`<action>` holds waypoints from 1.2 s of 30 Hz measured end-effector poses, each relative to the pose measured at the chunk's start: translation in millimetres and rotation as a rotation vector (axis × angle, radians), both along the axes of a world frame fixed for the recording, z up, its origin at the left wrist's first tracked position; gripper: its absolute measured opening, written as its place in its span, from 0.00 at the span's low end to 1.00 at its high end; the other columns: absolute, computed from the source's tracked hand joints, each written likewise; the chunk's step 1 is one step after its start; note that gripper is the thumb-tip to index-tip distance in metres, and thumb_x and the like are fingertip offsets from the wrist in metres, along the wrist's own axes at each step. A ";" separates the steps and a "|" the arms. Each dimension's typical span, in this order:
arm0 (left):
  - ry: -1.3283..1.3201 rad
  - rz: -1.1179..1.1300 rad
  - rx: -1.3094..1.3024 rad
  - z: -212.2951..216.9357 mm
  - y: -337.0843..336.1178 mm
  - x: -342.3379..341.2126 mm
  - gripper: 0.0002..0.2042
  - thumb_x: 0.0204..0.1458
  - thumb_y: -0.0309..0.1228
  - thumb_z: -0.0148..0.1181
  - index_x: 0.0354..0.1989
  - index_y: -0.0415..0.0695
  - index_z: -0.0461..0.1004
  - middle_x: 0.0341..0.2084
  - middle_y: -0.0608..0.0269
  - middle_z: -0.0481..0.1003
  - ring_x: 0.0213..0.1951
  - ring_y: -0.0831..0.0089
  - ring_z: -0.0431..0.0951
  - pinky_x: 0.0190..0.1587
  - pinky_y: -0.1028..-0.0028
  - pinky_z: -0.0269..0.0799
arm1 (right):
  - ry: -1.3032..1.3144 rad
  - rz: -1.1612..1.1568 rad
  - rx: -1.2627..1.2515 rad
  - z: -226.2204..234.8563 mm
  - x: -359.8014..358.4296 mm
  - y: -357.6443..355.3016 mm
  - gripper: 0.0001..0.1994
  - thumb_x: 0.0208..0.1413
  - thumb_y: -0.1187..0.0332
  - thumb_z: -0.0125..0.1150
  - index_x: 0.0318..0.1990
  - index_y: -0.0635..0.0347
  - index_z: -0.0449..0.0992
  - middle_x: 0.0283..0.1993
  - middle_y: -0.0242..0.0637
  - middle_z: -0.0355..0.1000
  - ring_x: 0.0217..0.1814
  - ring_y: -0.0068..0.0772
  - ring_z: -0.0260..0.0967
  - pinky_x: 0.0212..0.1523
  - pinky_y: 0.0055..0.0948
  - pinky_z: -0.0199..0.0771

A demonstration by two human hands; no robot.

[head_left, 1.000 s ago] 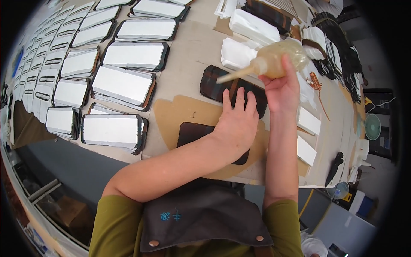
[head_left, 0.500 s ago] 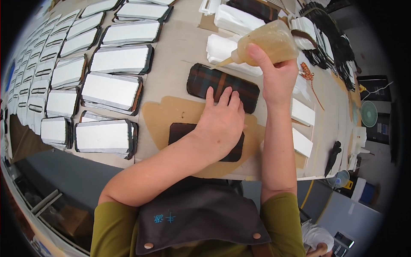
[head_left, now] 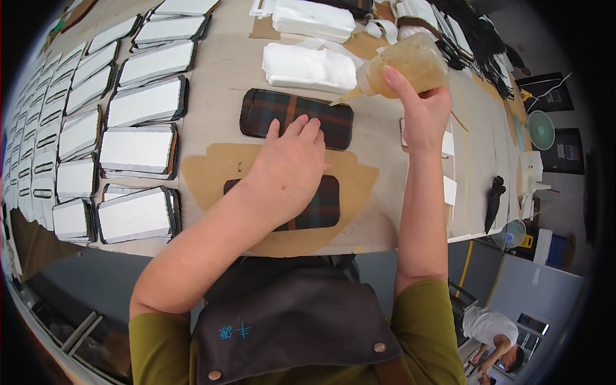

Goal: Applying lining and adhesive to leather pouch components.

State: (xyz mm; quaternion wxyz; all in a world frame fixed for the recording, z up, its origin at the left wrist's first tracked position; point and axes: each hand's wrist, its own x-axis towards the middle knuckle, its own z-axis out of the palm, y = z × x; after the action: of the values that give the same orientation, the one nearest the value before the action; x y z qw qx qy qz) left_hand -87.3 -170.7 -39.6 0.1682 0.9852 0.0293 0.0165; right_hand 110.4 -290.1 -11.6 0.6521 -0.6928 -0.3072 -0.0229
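My left hand (head_left: pixel 289 168) lies flat with its fingertips on a dark plaid fabric piece (head_left: pixel 282 112) on the worktable. A second plaid piece (head_left: pixel 321 205) lies under my palm, on a brown paper template (head_left: pixel 212 170). My right hand (head_left: pixel 420 106) grips a squeeze bottle of amber glue (head_left: pixel 410 64), tilted so its nozzle points down-left, just above the far plaid piece's right end. A stack of white foam pads (head_left: pixel 308 67) sits just beyond the nozzle.
Rows of silver-faced, dark-rimmed panels (head_left: pixel 138 151) cover the table's left side. More white pads (head_left: pixel 314 19) and dark straps (head_left: pixel 475 45) lie at the back. A black tool (head_left: pixel 494 196) rests at the right edge. Another person (head_left: pixel 494 333) stands at lower right.
My left hand slid forward from the near plaid piece onto the far one. The bottle tipped lower toward that piece's right end. My view shifted closer.
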 end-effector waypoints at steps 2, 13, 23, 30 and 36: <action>0.014 -0.014 -0.041 3.8 6.2 1.0 0.22 0.63 0.36 0.57 0.59 0.31 0.70 0.63 0.44 0.67 0.66 0.52 0.67 0.67 0.54 0.65 | 0.003 0.004 -0.021 3.4 3.0 -9.9 0.25 0.48 0.67 0.80 0.51 0.67 0.75 0.45 0.38 0.79 0.45 0.28 0.78 0.48 0.28 0.79; 0.077 -0.048 0.068 11.2 27.6 7.9 0.19 0.60 0.32 0.60 0.60 0.45 0.76 0.54 0.53 0.70 0.55 0.59 0.71 0.57 0.64 0.74 | 0.054 -0.096 -0.040 -3.7 6.9 -32.5 0.27 0.47 0.66 0.80 0.52 0.68 0.75 0.47 0.40 0.79 0.47 0.29 0.77 0.50 0.29 0.77; -0.048 -0.091 0.138 2.5 30.9 5.9 0.18 0.58 0.29 0.60 0.57 0.45 0.78 0.51 0.56 0.71 0.53 0.60 0.72 0.54 0.64 0.75 | 0.231 -0.025 0.007 -7.6 1.9 -45.6 0.29 0.46 0.66 0.80 0.54 0.69 0.74 0.48 0.41 0.78 0.49 0.30 0.76 0.52 0.29 0.75; -0.097 -0.086 0.121 0.7 33.2 2.3 0.18 0.58 0.27 0.59 0.58 0.45 0.77 0.50 0.57 0.71 0.53 0.59 0.73 0.54 0.63 0.74 | 0.281 0.010 -0.089 -9.9 -12.7 -55.1 0.27 0.50 0.65 0.77 0.55 0.69 0.73 0.49 0.41 0.78 0.49 0.31 0.77 0.50 0.32 0.77; -0.222 0.024 -0.339 12.4 58.7 -13.2 0.17 0.60 0.21 0.55 0.58 0.43 0.75 0.50 0.55 0.72 0.48 0.56 0.76 0.51 0.65 0.74 | 0.636 0.121 0.507 15.5 -3.6 -47.3 0.20 0.62 0.60 0.64 0.56 0.64 0.74 0.50 0.40 0.78 0.51 0.36 0.78 0.49 0.40 0.81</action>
State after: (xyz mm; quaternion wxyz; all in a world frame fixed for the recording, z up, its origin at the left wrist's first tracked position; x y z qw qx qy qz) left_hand -100.5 -112.1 -27.2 0.3336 0.9345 0.0245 0.1219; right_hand 106.8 -337.4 3.9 0.8648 -0.4632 -0.1151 0.1560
